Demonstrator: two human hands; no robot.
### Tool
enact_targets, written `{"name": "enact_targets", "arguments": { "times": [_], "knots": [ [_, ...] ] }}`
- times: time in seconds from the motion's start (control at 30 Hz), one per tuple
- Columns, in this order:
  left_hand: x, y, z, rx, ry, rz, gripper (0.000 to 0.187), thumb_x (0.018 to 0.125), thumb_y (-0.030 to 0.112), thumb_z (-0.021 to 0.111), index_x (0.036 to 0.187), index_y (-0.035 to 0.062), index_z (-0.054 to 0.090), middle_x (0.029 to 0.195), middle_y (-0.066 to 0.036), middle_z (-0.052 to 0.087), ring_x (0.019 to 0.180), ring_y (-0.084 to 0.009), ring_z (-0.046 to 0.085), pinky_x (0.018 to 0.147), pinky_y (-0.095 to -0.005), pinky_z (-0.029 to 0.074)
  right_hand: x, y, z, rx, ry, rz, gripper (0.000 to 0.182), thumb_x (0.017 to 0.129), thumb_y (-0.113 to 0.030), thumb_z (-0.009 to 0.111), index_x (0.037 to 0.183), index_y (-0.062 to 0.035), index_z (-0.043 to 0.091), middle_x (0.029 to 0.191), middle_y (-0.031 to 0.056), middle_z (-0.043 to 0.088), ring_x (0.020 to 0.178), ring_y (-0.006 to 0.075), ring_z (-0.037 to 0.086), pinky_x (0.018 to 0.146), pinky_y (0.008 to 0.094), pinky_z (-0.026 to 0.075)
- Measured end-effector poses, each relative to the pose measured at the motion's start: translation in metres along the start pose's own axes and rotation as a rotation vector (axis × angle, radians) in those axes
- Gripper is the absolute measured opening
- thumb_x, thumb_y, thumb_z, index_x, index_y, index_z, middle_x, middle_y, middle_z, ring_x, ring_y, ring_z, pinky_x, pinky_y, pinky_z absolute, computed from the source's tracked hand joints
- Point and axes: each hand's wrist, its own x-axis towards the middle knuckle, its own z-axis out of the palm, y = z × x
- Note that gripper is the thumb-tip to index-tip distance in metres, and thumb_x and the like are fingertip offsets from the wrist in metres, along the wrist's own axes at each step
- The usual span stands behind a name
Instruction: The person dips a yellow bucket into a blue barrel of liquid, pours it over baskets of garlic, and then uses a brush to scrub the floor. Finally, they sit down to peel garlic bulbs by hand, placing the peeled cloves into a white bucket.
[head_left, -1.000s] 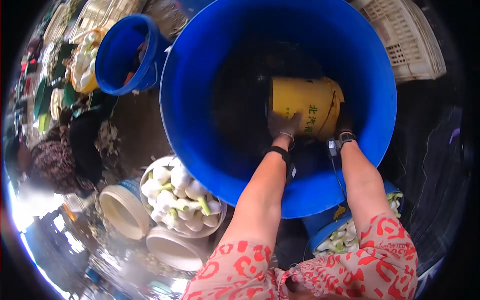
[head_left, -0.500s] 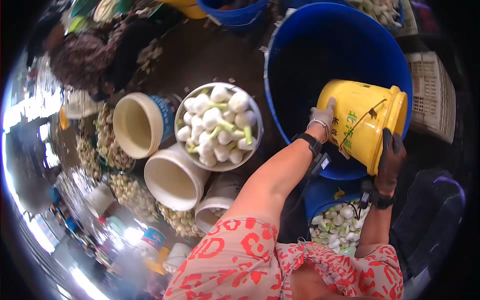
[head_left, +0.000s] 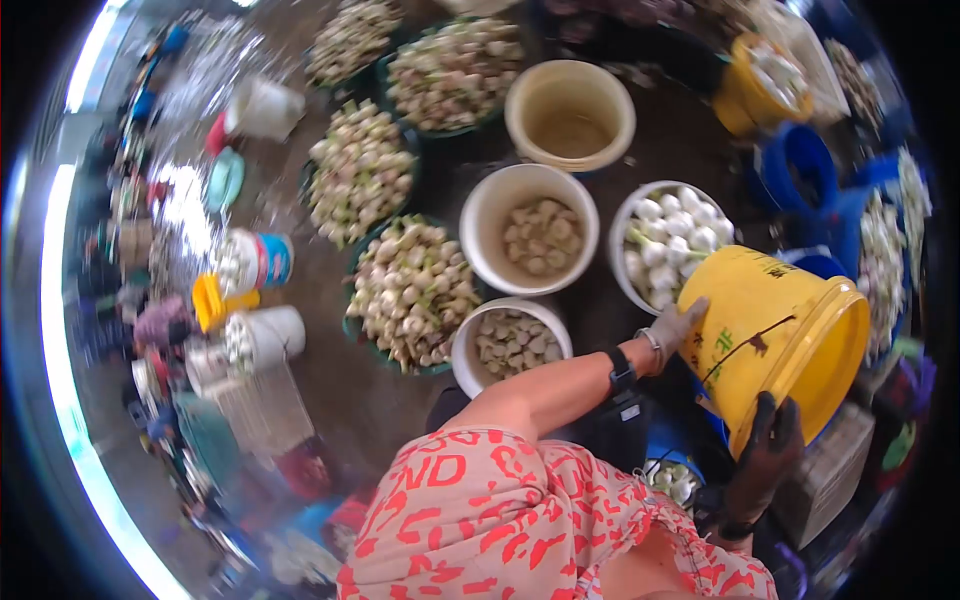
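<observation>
1. The yellow bucket (head_left: 780, 340) is smooth round plastic with a thin wire handle, tilted, at 3 o'clock.
2. The left hand (head_left: 680, 325), in a pale knit glove, presses its wall at 9 o'clock.
3. The right hand (head_left: 765, 460), dark-gloved, clamps the rim at 6 o'clock.
4. A white bowl (head_left: 640, 215) of glossy bulbs sits just beside it, at 11 o'clock.

One head-worn fisheye camera looks steeply down from above the person's own chest and arms. The yellow bucket (head_left: 780, 340) sits close at the right edge; buckets and basins on the ground (head_left: 330, 400) spread farther off toward the top and left edges.
</observation>
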Motion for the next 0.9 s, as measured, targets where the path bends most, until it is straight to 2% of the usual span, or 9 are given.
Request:
{"name": "enact_targets", "arguments": {
  "times": [0.03,0.07,0.2,0.43,0.6,0.63,0.77,0.8,0.9],
  "knots": [
    [-0.028,0.016,-0.025,-0.123,-0.040,0.077,0.081,0.079,0.057,0.060,0.126,-0.0068,0.041,0.111,-0.015,0.059,0.096,-0.0184,0.058,0.081,-0.0326,0.047,-0.009,-0.019,0.009,0.015,-0.129,-0.074,0.014,0.083,-0.003,0.065,0.086,0.0075,0.056,0.073,0.0055,0.053,0.067,0.0107,0.046,0.061,0.0251,0.042],
    [-0.050,0.025,-0.047,-0.065,0.306,0.061,0.072,0.081,0.054,0.061,0.120,-0.0049,0.048,0.104,-0.012,0.062,0.090,-0.0168,0.059,0.078,-0.0313,0.048,-0.015,-0.035,0.025,-0.047,-0.202,-0.128,0.013,0.083,-0.002,0.065,0.082,0.0061,0.055,0.069,0.0038,0.050,0.064,0.0102,0.043,0.058,0.0258,0.041],
    [-0.102,0.001,-0.178,-0.454,0.316,0.332,0.049,0.089,0.041,0.056,0.114,-0.0012,0.053,0.103,-0.009,0.063,0.090,-0.0176,0.061,0.080,-0.0302,0.048,-0.051,-0.089,0.095,-0.006,-0.490,-0.445,0.015,0.083,-0.005,0.063,0.075,0.0024,0.053,0.063,0.0147,0.051,0.054,0.0209,0.046,0.052,0.0332,0.038],
    [-0.283,-0.043,-0.322,-0.899,0.828,0.363,0.059,0.085,0.051,0.056,0.124,0.0079,0.048,0.119,-0.007,0.058,0.107,-0.0194,0.055,0.094,-0.0382,0.041,-0.157,-0.152,0.245,0.092,-0.946,-0.900,0.015,0.079,-0.007,0.065,0.071,-0.0004,0.054,0.063,0.0167,0.052,0.058,0.0341,0.053,0.053,0.0385,0.040],
    [-0.375,-0.113,-0.396,-0.948,1.101,0.495,0.071,0.077,0.059,0.062,0.125,0.0074,0.047,0.121,-0.008,0.056,0.112,-0.0256,0.053,0.096,-0.0426,0.039,-0.255,-0.167,0.360,0.231,-1.207,-0.672,0.018,0.084,-0.017,0.061,0.076,-0.0014,0.055,0.068,0.0179,0.056,0.064,0.0372,0.054,0.056,0.0405,0.042],
    [-0.389,-0.125,-0.409,-0.933,1.158,0.535,0.071,0.077,0.058,0.063,0.124,0.0064,0.048,0.119,-0.008,0.057,0.111,-0.0247,0.054,0.093,-0.0431,0.042,-0.271,-0.170,0.381,0.227,-1.207,-0.820,0.021,0.085,-0.021,0.058,0.076,-0.0018,0.055,0.069,0.0183,0.056,0.065,0.0361,0.055,0.057,0.0404,0.042],
    [-0.427,-0.170,-0.451,-0.949,1.232,0.581,0.060,0.085,0.050,0.056,0.120,0.0012,0.049,0.112,-0.010,0.060,0.099,-0.0253,0.059,0.081,-0.0397,0.049,-0.347,-0.133,0.477,0.271,-1.289,-0.251,0.032,0.084,-0.033,0.060,0.088,-0.0012,0.062,0.075,0.0184,0.062,0.068,0.0310,0.060,0.061,0.0383,0.046],
    [-0.434,-0.167,-0.452,-0.969,1.226,0.684,0.056,0.088,0.045,0.054,0.115,-0.0042,0.051,0.102,-0.012,0.063,0.087,-0.0258,0.065,0.071,-0.0373,0.055,-0.357,-0.129,0.488,0.220,-1.294,-0.312,0.036,0.083,-0.037,0.060,0.088,-0.0017,0.062,0.076,0.0184,0.062,0.069,0.0321,0.060,0.062,0.0388,0.047],
    [-0.455,-0.186,-0.468,-0.935,1.332,0.513,0.061,0.088,0.048,0.053,0.121,-0.0027,0.047,0.113,-0.013,0.059,0.099,-0.0269,0.060,0.081,-0.0401,0.051,-0.380,-0.125,0.502,0.168,-1.286,-0.299,0.037,0.083,-0.040,0.059,0.090,-0.0031,0.062,0.081,0.0202,0.063,0.078,0.0379,0.061,0.069,0.0411,0.048]
  ]
}}
